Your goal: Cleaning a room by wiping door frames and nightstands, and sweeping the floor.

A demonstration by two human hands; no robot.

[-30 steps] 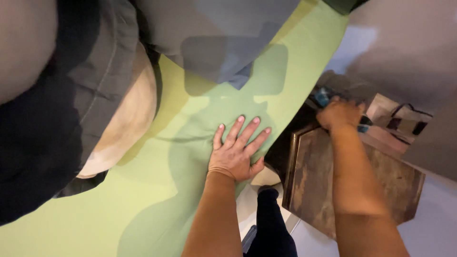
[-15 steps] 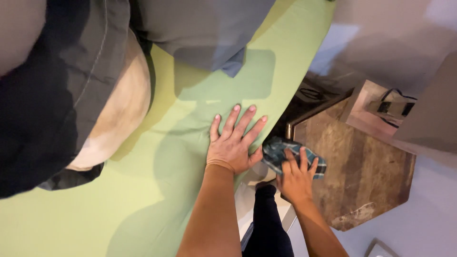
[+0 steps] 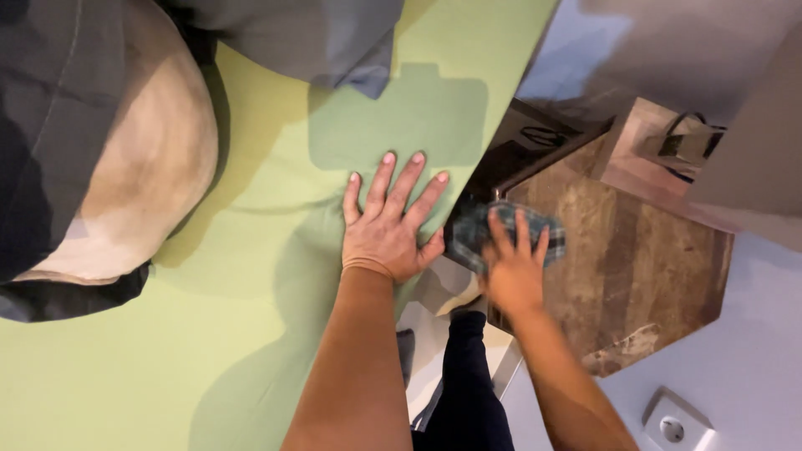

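Observation:
My left hand (image 3: 391, 224) lies flat, fingers spread, on the green bed sheet (image 3: 251, 276) near the bed's edge. My right hand (image 3: 511, 266) presses a blue-green checked cloth (image 3: 476, 234) onto the near corner of a dark wooden bedside table (image 3: 635, 259). Its fingers rest spread on top of the cloth, which lies half over the table's edge. The right hand is blurred.
A grey blanket (image 3: 284, 33) and a beige pillow (image 3: 125, 184) lie on the bed at left and top. A small box with a black cable (image 3: 668, 146) stands at the table's far side. A wall socket (image 3: 672, 426) is at lower right.
My right hand has drawn the checked cloth from the table's far side to its near corner, close to my left hand. The left hand has stayed flat on the sheet.

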